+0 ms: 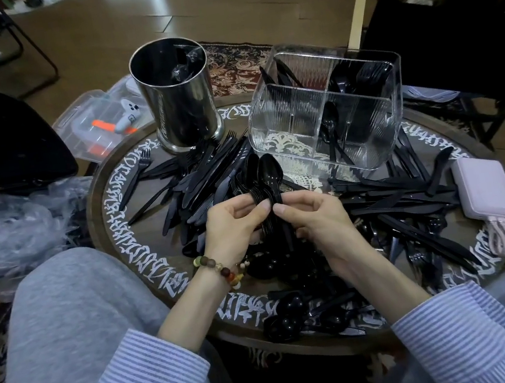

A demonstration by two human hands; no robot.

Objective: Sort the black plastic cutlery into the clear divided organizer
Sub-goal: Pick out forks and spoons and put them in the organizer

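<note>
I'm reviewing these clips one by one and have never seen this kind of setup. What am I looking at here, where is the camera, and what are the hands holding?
There is no machine here: a person works with bare hands. The single picture comes from a camera worn on the head, looking forward and down.

The left hand and the right hand together hold a stacked bundle of black spoons, bowls pointing up, each grip curled round the handles.

On the round table lies a loose heap of black cutlery. Behind it stands the clear divided organizer, already holding some pieces, and beside that a metal cylinder. A pink power bank lies at the right edge.
</note>
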